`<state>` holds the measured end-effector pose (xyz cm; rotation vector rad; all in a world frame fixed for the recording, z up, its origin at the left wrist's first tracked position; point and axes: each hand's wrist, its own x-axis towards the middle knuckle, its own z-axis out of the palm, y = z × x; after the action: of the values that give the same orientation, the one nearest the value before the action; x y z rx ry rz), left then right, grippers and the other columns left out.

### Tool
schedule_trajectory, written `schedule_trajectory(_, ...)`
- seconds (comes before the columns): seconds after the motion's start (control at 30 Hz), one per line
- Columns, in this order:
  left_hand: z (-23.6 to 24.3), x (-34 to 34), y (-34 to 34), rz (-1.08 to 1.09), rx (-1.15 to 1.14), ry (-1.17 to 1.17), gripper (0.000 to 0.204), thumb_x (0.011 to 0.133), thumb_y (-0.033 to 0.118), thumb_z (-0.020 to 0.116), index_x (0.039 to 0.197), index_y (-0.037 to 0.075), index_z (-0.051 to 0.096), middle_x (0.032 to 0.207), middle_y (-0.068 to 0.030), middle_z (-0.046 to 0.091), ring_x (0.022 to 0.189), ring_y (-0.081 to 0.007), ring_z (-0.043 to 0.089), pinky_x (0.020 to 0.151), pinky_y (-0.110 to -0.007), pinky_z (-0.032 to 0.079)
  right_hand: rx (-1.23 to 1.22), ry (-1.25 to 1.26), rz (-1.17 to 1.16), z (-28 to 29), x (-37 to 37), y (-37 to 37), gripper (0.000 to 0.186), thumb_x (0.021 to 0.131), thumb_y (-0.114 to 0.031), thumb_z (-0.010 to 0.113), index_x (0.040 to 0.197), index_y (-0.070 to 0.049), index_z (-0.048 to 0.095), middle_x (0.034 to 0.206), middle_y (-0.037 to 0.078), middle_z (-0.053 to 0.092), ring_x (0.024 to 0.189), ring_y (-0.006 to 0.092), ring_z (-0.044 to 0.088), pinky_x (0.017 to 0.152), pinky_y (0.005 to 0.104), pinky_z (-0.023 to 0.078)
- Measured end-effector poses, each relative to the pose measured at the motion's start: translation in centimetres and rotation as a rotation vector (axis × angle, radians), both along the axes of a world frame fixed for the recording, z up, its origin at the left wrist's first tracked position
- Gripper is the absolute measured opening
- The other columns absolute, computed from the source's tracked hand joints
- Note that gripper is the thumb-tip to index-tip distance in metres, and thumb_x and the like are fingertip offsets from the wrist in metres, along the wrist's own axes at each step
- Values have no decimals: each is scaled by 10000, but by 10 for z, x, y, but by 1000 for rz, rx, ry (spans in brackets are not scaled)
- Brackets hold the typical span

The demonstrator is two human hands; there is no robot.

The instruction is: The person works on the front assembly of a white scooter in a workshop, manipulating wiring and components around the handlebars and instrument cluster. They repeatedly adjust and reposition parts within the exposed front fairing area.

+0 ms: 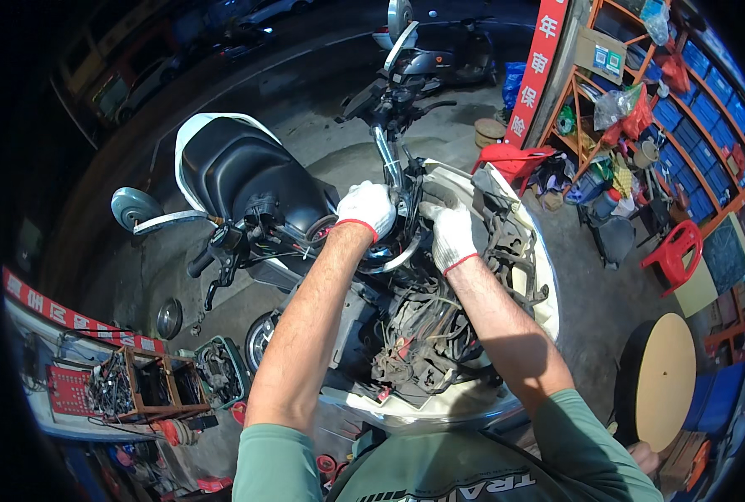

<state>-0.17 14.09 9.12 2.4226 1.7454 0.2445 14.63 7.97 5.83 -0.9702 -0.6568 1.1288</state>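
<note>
Left hand (367,209) and right hand (452,230) in red-cuffed white fabric gloves (456,244), at the open front of a white, black-seated scooter (251,180) ahead, beyond tangled dark wiring (418,326), cannot tell either grip

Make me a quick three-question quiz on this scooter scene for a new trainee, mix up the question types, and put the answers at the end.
1. True or false: the left hand and the right hand are both gloved in white.
2. Which one is closer to the black seat?
A. Right hand
B. Left hand
3. Fill in the blank: the round tan board is at the ____ side of the picture.

Key:
1. True
2. B
3. right
</note>
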Motion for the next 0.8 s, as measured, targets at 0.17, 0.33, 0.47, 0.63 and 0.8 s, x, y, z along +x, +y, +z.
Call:
schedule_trajectory(0.17,3,-2,1,-34,-6,19,399,1009,347,486,1052,74,774,1024,-246,734,987,-430,706,910,-511,547,-7,31,41,-2,2,-2,538,854,128,566,1383,26,561,1273,156,657,1153,230,630,1006,325,495)
schedule_trajectory(0.33,15,-3,-1,-107,-10,47,370,995,309,500,1051,69,776,1031,-250,732,993,-422,707,911,-504,547,-5,97,42,2,0,-5,541,859,125,566,1391,24,548,1279,156,657,1144,225,628,1004,319,491)
schedule_trajectory(0.47,20,-2,0,-104,-63,103,350,991,270,500,1056,65,775,1046,-246,731,995,-418,707,910,-500,546,40,122,83,1,-3,-4,517,860,118,559,1369,27,556,1286,175,654,1144,227,622,1007,324,484)
schedule_trajectory(0.63,31,-1,-6,-111,-160,36,353,1006,274,498,1100,55,758,1082,-242,726,1028,-407,697,935,-492,531,39,72,88,-4,1,-1,523,852,120,561,1366,24,561,1291,166,651,1164,227,612,1025,329,475)
schedule_trajectory(0.8,32,-4,-8,-129,-147,30,357,1018,289,499,1135,62,748,1091,-246,722,1032,-408,693,941,-496,525,34,103,82,-9,5,3,530,841,125,562,1363,39,547,1246,153,662,1130,227,621,994,330,488)
